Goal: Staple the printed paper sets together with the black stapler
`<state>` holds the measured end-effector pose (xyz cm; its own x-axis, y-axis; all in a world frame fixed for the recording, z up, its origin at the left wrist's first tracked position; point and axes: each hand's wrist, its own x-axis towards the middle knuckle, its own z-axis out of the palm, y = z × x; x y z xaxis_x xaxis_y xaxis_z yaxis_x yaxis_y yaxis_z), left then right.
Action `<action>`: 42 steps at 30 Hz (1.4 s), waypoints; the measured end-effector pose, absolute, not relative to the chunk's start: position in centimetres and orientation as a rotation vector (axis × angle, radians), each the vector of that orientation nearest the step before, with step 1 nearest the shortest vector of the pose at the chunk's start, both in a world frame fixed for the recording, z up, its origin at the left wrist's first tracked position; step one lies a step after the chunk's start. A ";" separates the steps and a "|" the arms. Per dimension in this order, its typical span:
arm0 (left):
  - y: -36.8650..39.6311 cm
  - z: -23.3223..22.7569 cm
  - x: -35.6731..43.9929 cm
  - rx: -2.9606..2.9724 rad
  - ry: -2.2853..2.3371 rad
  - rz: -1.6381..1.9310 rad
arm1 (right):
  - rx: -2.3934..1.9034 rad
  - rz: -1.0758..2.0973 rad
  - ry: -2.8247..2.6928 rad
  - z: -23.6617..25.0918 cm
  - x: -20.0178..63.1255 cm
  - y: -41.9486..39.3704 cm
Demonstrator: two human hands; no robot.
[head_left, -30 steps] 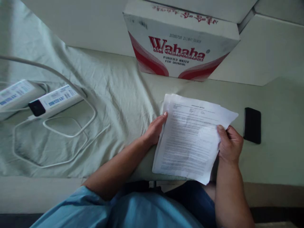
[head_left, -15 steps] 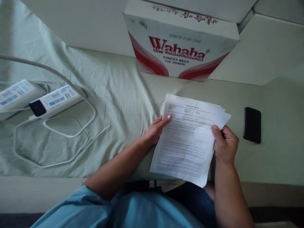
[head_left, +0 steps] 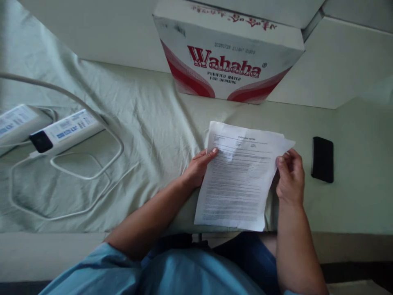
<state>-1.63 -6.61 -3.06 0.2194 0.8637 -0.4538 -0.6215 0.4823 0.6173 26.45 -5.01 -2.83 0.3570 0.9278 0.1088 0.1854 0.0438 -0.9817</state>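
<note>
Printed paper sheets (head_left: 236, 180), the front one headed "OVERLEAF NOTES", are held out before me over the table's near edge. My left hand (head_left: 198, 166) is closed on their left edge, thumb on the front page and fingers hidden behind. At the upper right edge my right hand (head_left: 290, 176) is closed, its thumb bent against the fingers by a corner of a rear sheet that sticks out past the front page. How many sheets there are I cannot tell.
A black phone (head_left: 322, 159) lies right of my right hand. Behind the papers stands a white and red Wahaba-style water carton (head_left: 225, 61) against a pale panel. Two white power strips (head_left: 70, 129) with looping cables lie at left on the wrinkled green cloth (head_left: 147, 123).
My right hand's thumb has come off the front page to its edge. The front page's right side now lies flatter, and its lower right corner has moved up slightly.
</note>
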 end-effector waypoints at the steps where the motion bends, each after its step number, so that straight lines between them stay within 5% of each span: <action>1: -6.6 -3.1 -1.6 0.335 0.848 1.054 | -1.413 0.862 -1.039 -2.8 26.4 -5.0; 16: -5.9 -1.7 -3.5 0.865 1.103 1.075 | -1.486 1.282 -1.306 -2.0 26.3 -6.5; 26: -6.3 -1.3 -3.2 1.212 1.106 0.899 | -1.402 0.383 -1.971 -1.1 25.6 -5.5; 42: -6.5 -1.8 -2.8 1.403 1.348 0.912 | -1.537 0.939 -1.925 -0.5 25.9 -5.7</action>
<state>-2.78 -6.50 -1.84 0.1130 0.9889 -0.0968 0.2775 0.0621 0.9587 25.91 -5.70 -0.52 -0.2377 0.9707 -0.0358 0.6256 0.1248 -0.7701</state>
